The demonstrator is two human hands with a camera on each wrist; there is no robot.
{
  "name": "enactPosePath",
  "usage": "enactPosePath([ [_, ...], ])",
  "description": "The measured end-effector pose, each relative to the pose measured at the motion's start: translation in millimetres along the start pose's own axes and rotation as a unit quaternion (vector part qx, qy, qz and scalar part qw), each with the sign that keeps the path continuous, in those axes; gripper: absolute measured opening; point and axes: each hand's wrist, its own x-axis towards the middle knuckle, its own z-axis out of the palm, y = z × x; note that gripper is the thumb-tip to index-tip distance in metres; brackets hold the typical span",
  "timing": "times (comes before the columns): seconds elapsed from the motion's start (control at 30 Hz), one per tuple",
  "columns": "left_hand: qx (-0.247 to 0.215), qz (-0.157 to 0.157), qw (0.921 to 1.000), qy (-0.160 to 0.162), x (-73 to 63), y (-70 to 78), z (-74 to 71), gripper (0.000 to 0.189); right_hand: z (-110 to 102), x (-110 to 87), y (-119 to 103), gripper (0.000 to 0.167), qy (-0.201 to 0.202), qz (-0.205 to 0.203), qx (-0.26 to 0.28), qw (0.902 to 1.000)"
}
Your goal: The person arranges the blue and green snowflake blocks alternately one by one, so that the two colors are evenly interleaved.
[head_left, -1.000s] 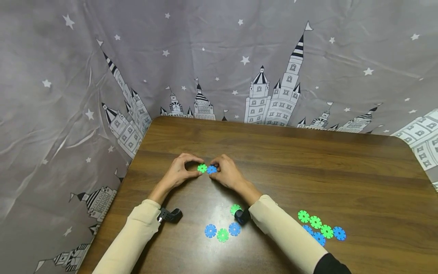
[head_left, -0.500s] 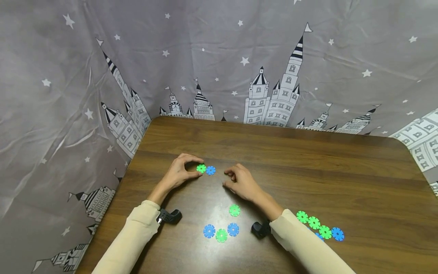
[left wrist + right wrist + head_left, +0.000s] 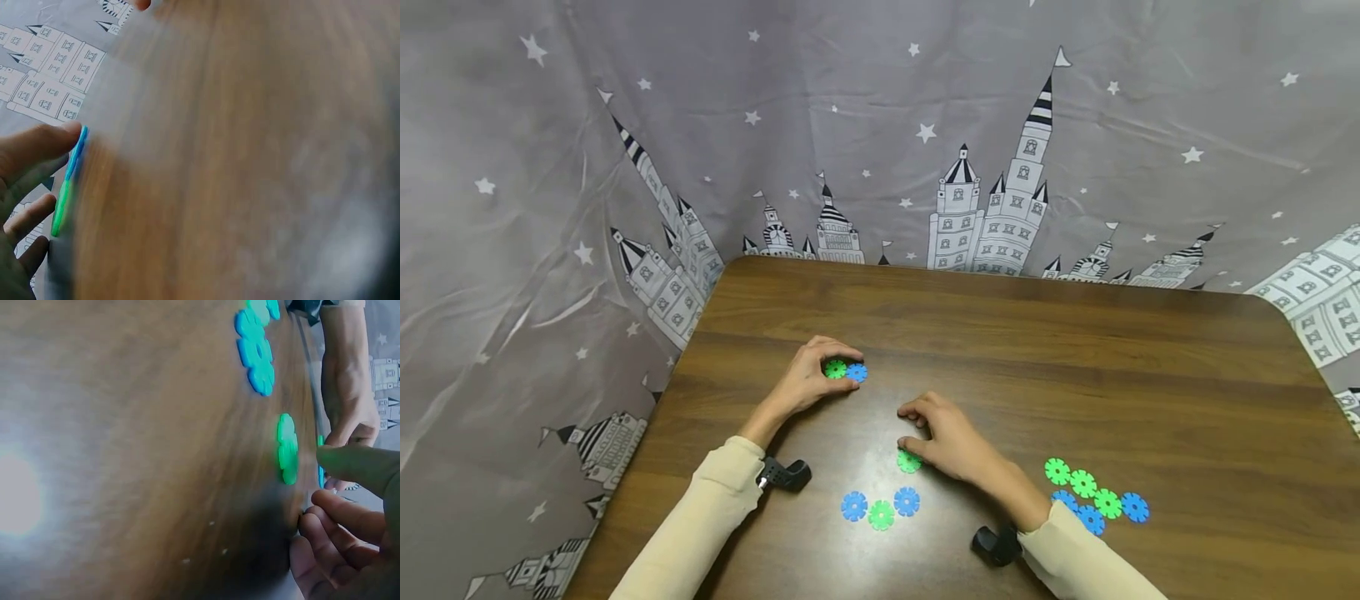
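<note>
A brown wood-grain table (image 3: 1150,358) runs back to a grey curtain (image 3: 850,125) printed with stars and castles. Nearest on the wood sit three discs (image 3: 876,515), blue, green and blue, with a green-and-blue bunch (image 3: 1102,503) off to the right. Just beyond the trio, a lone green disc (image 3: 909,465) lies partly hidden by the right hand (image 3: 951,437), its thumb and bent fingers apart and holding nothing. Farther off, the left hand (image 3: 811,371) pinches a notched blue disc (image 3: 852,372) at its edges, a matching green piece (image 3: 831,369) joined alongside. Half a second ago, that grip framed the green; the right hand has since moved nearer the lone disc.
</note>
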Motion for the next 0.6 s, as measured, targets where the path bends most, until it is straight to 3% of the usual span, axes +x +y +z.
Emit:
enactPosePath([
  [0.33, -0.003, -0.016, 0.9998, -0.005, -0.1, 0.6, 0.5, 0.039, -2, -17.2, -2, 0.046, -0.027, -0.038, -0.068, 0.9966],
  [0.6, -0.011, -0.007, 0.9999, 0.0, 0.9, 0.3, 2.4, 0.037, 1, -20.4, -6, 0.036, -0.04, -0.051, -0.087, 0.9941],
])
